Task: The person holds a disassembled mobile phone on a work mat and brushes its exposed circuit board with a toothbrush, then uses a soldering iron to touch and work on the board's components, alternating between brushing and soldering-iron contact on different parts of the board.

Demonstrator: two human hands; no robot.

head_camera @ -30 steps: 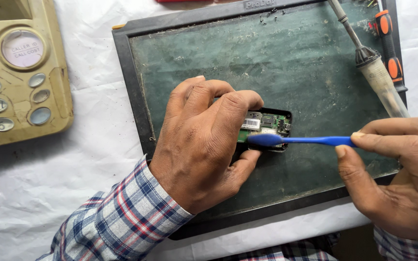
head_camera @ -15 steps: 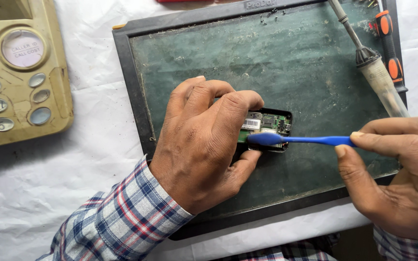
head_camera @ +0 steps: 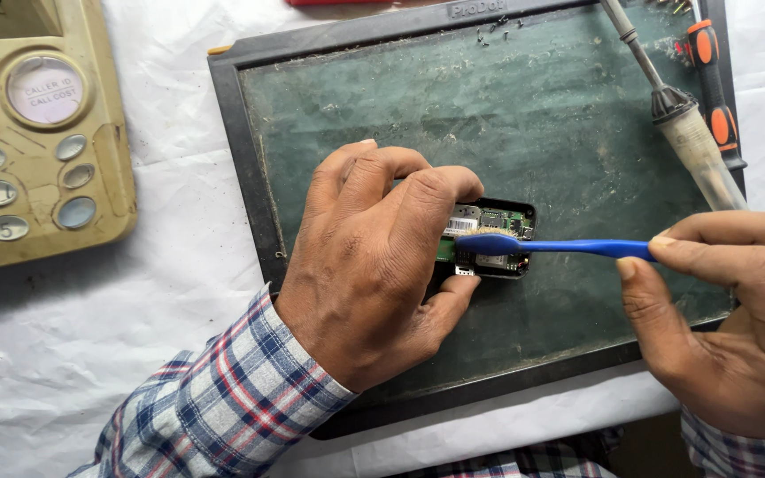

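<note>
My left hand (head_camera: 374, 257) covers and grips a small opened phone (head_camera: 498, 228) lying on a dark green work mat (head_camera: 524, 106). Only the phone's right end shows, with a green circuit board and metal parts inside a black frame. My right hand (head_camera: 737, 327) holds a blue toothbrush (head_camera: 560, 246) by its handle. The brush head rests across the exposed circuit board, bristles down.
A soldering iron (head_camera: 683, 124) and an orange-and-black screwdriver (head_camera: 714, 88) lie at the mat's upper right. A beige desk telephone keypad (head_camera: 28, 133) sits at the left on white crumpled paper (head_camera: 90, 354). Both my sleeves are plaid.
</note>
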